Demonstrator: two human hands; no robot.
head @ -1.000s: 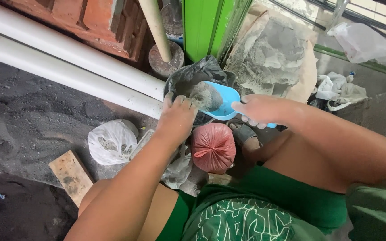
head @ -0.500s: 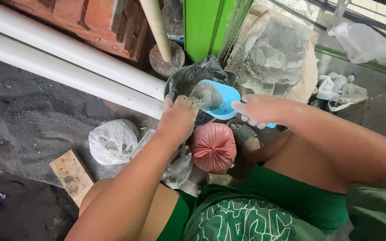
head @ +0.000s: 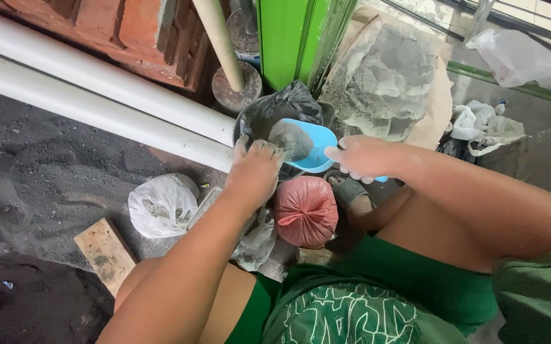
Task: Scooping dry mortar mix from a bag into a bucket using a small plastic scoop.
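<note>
From the head camera I look down past my knees at the ground. My right hand is closed around the handle of a blue scoop, which is loaded with grey powder and tipped over the mouth of a dark plastic bag; I hold the scoop low and close to the opening, which looks like the way to keep the powder from spilling. My left hand rests on the near edge of that bag, fingers curled down onto the rim; I cannot tell whether they pinch the plastic or only press on it, but the placement seems meant to hold the mouth open and steady. The two hands sit near each other, apart, with the scoop between them.

Just below the scoop lies a tied reddish bag, and to its left a knotted white plastic bag with grey contents, both set within easy reach. Two white pipes run across the dark sandy ground, and a torn sack of grey powder stands open behind.

Against the pictures from a second and half a second ago, almost nothing differs: both hands, the scoop and the bags lie in the same places, the scoop still full.
</note>
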